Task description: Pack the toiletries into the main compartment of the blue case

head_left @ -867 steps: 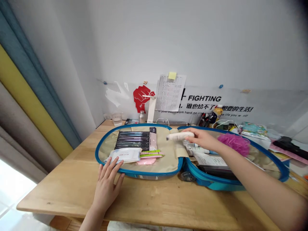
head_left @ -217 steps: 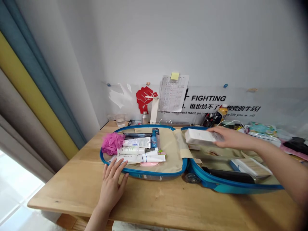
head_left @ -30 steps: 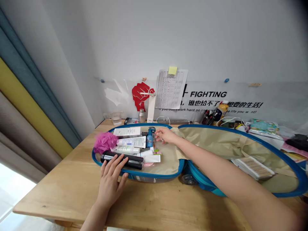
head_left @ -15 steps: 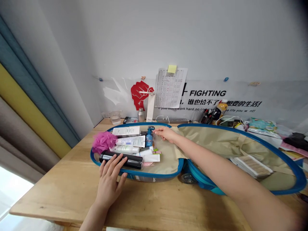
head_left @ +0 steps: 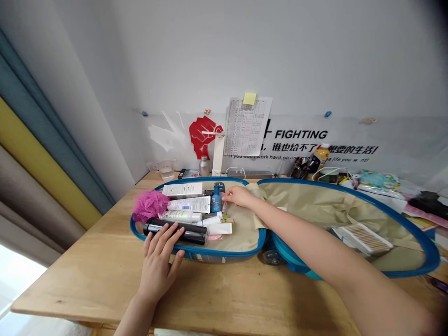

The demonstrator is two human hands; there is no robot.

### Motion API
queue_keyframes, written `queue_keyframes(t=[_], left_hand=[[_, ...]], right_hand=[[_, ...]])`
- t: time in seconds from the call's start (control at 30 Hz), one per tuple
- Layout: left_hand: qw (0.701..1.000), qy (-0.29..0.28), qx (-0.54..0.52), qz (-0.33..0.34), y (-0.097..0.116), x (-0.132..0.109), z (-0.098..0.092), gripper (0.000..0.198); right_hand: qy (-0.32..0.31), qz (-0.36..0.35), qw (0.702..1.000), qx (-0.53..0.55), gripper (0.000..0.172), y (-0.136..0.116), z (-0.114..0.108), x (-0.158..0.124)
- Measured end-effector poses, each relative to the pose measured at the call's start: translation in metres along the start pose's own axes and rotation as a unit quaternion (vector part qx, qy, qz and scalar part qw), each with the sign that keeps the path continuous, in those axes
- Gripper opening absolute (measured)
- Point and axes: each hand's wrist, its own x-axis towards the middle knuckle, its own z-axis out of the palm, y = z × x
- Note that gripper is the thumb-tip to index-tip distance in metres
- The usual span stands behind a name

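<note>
An open blue suitcase (head_left: 241, 254) with beige lining lies on the wooden table. My left hand (head_left: 158, 259) rests with fingers apart on a black cylinder (head_left: 196, 234) at its near left rim. Beside a small blue bottle (head_left: 216, 200), the fingers of my right hand (head_left: 238, 196) are pinched together; a small see-through item seems to be at their tips, too small to name. Around them lie a pink bath puff (head_left: 150, 205), a white box (head_left: 182, 190), a white tube (head_left: 192, 204), a pale green-white tube (head_left: 182, 216) and a smaller white tube (head_left: 220, 229).
In the suitcase's right half lies a pack of cotton swabs (head_left: 364, 238). Behind stand a clear cup (head_left: 167, 171), a silver bottle (head_left: 204, 166), a power strip (head_left: 259, 174) and a yellow-capped drink bottle (head_left: 320, 158). A wipes pack (head_left: 380, 179) sits at the back right.
My right hand has shifted slightly down beside the blue bottle, its fingertips now lower. A dark item shows behind the bottle. My left hand stays on the black cylinder.
</note>
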Motion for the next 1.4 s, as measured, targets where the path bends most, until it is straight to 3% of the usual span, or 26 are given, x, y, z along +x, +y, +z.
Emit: queue_keyframes(t=[0.37,0.6,0.93,1.23,1.4], left_hand=[[1.0,-0.003,-0.003,-0.005,-0.001,-0.001,0.001,0.048],[1.0,-0.005,0.0,-0.004,-0.001,-0.001,0.001,0.047],[1.0,0.004,0.002,0.007,0.0,0.0,0.0,0.042],[1.0,-0.003,0.012,0.01,-0.002,-0.001,0.002,0.041],[1.0,0.005,0.01,0.018,0.0,0.002,0.0,0.04]], right_hand=[[-0.013,0.009,1.0,-0.026,0.032,0.0,0.003,0.006],[0.034,0.038,0.995,0.087,0.037,0.0,-0.002,0.011],[-0.02,-0.018,0.97,0.24,0.038,-0.001,-0.026,-0.013],[-0.017,0.012,0.986,0.168,0.035,-0.001,-0.02,-0.013],[-0.068,0.06,0.991,0.1,0.035,-0.004,-0.008,-0.009]])
